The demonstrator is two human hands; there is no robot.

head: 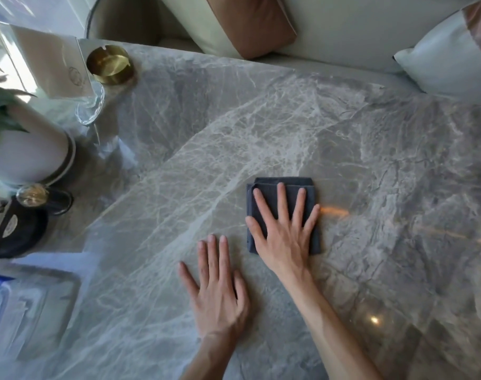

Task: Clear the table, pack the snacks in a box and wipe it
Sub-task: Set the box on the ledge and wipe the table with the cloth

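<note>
left hand [220, 294] flat beside cloth [271, 196]

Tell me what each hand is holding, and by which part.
Nothing is gripped. The right hand presses flat, fingers spread, on top of the folded dark cloth; the left hand rests flat on the table.

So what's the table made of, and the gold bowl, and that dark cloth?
The table looks like polished grey marble or stone: white veins, glossy reflections. The gold bowl seems to be brushed metal, maybe brass, with a soft shine. The dark cloth under the right hand looks like soft fabric, matte and folded.
</note>
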